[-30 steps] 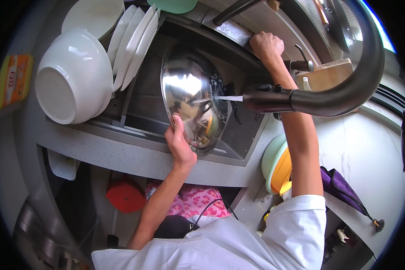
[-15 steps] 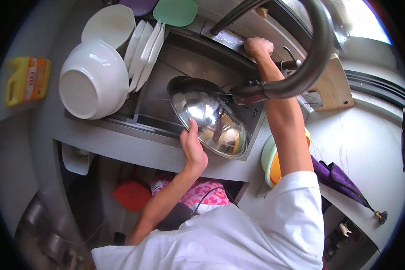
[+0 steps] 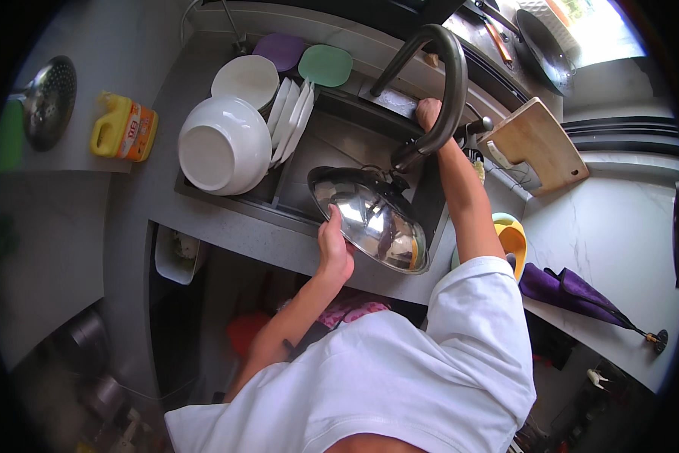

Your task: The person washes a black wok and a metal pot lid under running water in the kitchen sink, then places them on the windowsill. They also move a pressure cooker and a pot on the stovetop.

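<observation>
A metal lid (image 3: pixel 377 234), round and domed, with a mirror-like polish, is held at its rim by the left hand (image 3: pixel 335 249); the rim is pinched, with the thumb laid over the shiny side. The lid is tilted, and it extends to the right of this grip, above the near edge of the dark sink (image 3: pixel 326 140). A black knob (image 3: pixel 397 189) is seen on its far side. The right hand (image 3: pixel 429 115) is placed farther away and to the right of the grip, behind the curved dark tap (image 3: pixel 454 75); its fingers are partly hidden, so it cannot be told whether anything is grasped.

To the left of the grip and beyond it, a glossy white bowl (image 3: pixel 230 147) is turned on its side, and beside it thin white plates (image 3: pixel 294 121) are stood on edge. Below the grip, the front of the counter (image 3: pixel 252 234) is formed by a grey, finely speckled surface. Far to the right, a purple cloth (image 3: pixel 566 291) of soft look is laid on a pale, veined worktop (image 3: pixel 611 234), and a wooden board (image 3: pixel 543 143) is leaned behind it. At the upper right, daylight is let in.
</observation>
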### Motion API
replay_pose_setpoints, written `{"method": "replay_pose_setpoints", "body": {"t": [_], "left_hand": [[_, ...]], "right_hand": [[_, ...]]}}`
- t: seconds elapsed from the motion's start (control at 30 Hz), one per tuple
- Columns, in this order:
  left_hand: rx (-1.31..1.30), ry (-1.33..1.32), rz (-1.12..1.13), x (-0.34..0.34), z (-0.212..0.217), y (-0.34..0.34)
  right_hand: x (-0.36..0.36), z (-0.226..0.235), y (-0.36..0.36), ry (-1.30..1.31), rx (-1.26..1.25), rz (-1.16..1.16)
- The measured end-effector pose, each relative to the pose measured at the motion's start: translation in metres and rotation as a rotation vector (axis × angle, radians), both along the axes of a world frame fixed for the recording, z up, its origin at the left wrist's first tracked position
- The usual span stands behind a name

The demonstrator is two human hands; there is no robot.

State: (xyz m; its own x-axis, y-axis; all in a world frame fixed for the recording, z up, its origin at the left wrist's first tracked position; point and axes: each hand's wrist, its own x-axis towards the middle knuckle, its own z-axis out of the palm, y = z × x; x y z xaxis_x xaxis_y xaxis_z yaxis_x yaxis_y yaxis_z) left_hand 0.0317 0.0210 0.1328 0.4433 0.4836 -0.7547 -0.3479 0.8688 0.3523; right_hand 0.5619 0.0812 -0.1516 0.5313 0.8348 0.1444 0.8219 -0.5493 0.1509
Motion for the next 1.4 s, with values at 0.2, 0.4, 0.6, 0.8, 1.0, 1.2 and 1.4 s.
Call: {"method": "replay_pose_setpoints", "body": {"t": [0.2, 0.4, 0.6, 0.8, 1.0, 1.2, 1.4], "left_hand": [[0.024, -0.007, 0.038, -0.007, 0.029, -0.007], [0.026, -0.019, 0.025, -0.006, 0.042, -0.008], [0.027, 0.011, -0.04, -0.012, 0.032, -0.016], [0.128, 0.029, -0.108, 0.007, 0.049, -0.029], [0.256, -0.077, -0.245, 0.034, 0.074, -0.048], [0.613, -0.177, -0.726, 0.005, 0.116, -0.04], [1.047, -0.231, -1.128, -0.042, 0.126, 0.001]], "right_hand": [[-0.023, 0.006, 0.023, -0.001, -0.097, -0.075], [-0.038, 0.066, 0.009, -0.065, -0.224, -0.021], [-0.126, 0.184, -0.028, 0.394, -0.228, 0.058], [-0.274, 0.352, -0.148, 1.48, -0.062, 0.122], [-0.312, 0.32, -0.184, 1.239, 0.508, -0.177], [-0.299, 0.347, -0.199, 1.098, 0.628, -0.176], [-0.286, 0.416, -0.219, 1.346, 0.821, -0.201]]}}
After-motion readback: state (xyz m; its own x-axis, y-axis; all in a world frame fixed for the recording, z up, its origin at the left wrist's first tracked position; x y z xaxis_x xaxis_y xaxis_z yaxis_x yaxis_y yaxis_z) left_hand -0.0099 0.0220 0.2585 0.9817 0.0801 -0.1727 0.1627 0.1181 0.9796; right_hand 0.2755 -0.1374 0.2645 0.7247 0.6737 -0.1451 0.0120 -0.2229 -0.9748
